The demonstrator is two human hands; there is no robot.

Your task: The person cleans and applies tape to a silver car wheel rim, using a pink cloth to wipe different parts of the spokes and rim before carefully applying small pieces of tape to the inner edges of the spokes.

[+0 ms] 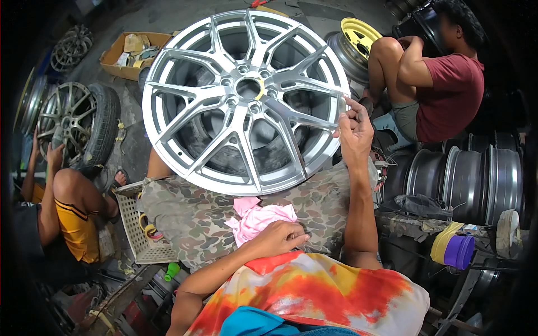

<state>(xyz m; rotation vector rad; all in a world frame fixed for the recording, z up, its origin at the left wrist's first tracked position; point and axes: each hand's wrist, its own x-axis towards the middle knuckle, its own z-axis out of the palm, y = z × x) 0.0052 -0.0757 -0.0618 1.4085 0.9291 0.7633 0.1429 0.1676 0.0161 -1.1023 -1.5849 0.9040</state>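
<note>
A large silver multi-spoke alloy wheel [240, 127] is tilted up in front of me over my knees, its centre hole edged in yellow. My right hand [355, 127] is at the wheel's right rim, fingers bent in a pinch around a small greyish piece at the spoke's end. What that piece is, I cannot make out. On my lap rests my left hand [280, 237], fingers curled, apart from the wheel, with nothing visible in it. Just beyond it lies a crumpled pink cloth [260, 218] on the camouflage fabric [193, 218] covering my legs.
At left, a person handles another spoked wheel [68, 115] beside a tyre [106, 124]. A person in a red shirt [455, 95] sits at right near a yellow rim [358, 35]. Dark wheel barrels [468, 179] line the right; a plastic basket [134, 224] and cardboard box [120, 67] stand left.
</note>
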